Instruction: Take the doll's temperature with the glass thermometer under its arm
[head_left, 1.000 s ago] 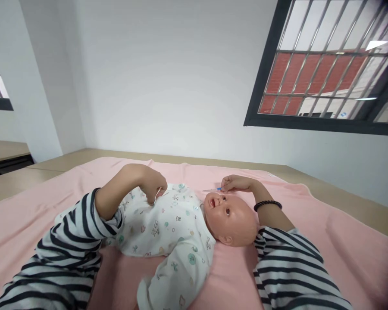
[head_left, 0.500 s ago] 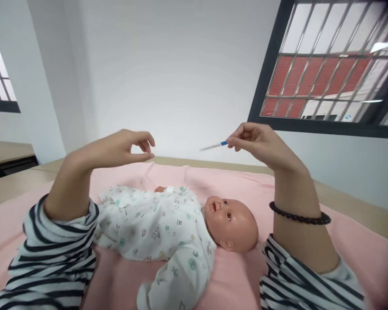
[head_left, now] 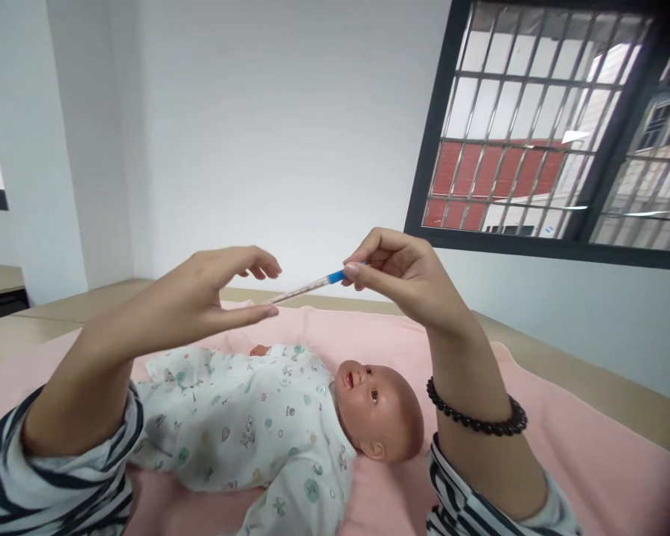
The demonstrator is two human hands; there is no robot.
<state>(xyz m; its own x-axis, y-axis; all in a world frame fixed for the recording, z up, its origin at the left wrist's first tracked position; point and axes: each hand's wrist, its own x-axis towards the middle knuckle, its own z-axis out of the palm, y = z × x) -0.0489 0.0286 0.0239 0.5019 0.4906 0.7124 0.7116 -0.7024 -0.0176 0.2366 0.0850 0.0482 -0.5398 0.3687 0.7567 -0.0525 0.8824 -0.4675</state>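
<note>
White wall [head_left: 279,141] and barred window [head_left: 514,141] stand behind a pink blanket [head_left: 581,447]. From the head camera, our right hand [head_left: 405,279] pinches the blue-ended thermometer [head_left: 307,288], raised above a baby doll [head_left: 246,432]. Our left hand [head_left: 212,286] — thumb and fingers wide apart — has come nearer, bringing its thumb to the thin tip; contact we cannot tell.

No text, brand or number legible. Markings on the slim, clear, blue-ended rod [head_left: 313,286]: too small to read. Blue-and-white mark [head_left: 549,230] beyond the dark-framed barred window [head_left: 541,130], near its lower edge: illegible.
</note>
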